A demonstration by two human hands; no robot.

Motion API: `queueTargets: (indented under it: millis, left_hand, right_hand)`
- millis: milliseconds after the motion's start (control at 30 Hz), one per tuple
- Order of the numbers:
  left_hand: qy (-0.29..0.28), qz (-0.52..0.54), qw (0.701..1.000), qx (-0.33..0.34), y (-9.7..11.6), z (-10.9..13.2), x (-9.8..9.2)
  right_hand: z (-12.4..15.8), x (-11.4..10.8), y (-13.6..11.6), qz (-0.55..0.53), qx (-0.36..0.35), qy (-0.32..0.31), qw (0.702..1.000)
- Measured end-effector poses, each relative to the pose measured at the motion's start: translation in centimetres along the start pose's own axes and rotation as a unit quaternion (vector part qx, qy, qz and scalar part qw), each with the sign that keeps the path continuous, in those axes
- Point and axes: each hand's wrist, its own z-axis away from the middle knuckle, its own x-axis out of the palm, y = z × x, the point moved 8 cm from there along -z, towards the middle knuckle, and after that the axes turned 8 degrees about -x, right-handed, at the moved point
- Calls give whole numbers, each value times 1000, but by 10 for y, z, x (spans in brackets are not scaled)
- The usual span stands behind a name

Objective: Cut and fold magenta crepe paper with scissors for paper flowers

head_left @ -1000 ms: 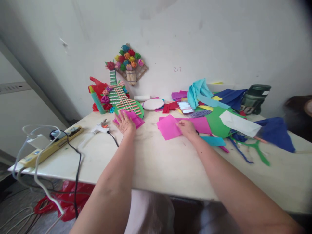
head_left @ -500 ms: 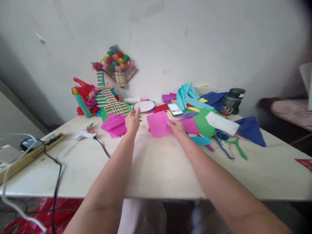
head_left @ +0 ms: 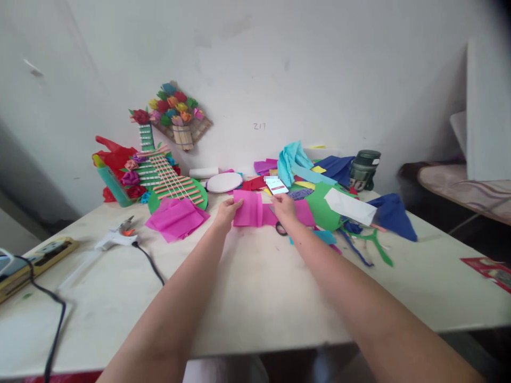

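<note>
Pinching a thin bright-pink rectangular paper sheet at its left edge with the left hand, grip clamped on it. Holding the right hand just beyond its right edge, fingertips close together; cannot tell whether the grip there is clamped on anything. Between the hands for the sheet, over the middle of the pale worktop. Just below the right hand, a black ring-shaped handle; behind it, a long pink paper strip. Well to the left, a loose stack of magenta paper sheets, near a white glue gun with an orange part.
</note>
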Motion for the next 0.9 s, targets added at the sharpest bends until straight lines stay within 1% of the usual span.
queueTargets:
  millis: [67,133,233,367,433,600,767,900]
  left_hand:
    - [-16,-4,1000,2,-1,-2,0]
    - [-29,5,1000,-4,-5,-4,1]
    - [-21,28,999,-25,-11,-10,-1]
    - [-1,53,998,-38,-16,-14,-4]
    - [18,77,996,-36,-19,-14,-7]
    - [30,82,995,-45,-25,-14,-10]
    - [27,75,996,-40,-25,-16,-8]
    - [35,85,995,-46,-23,-12,-7]
  right_hand:
    - [-10,-10,5,66,24,10,997]
    - [-20,-14,4,124,4,-2,992]
    - [-33,-10,3,194,-43,-22,980]
    - [-52,1,13,261,-49,-37,963]
    - [-63,6,19,280,-43,-45,958]
    - [-87,18,36,294,-6,-70,953]
    - [-101,29,46,312,25,-86,946]
    - [-111,37,49,322,43,-94,941]
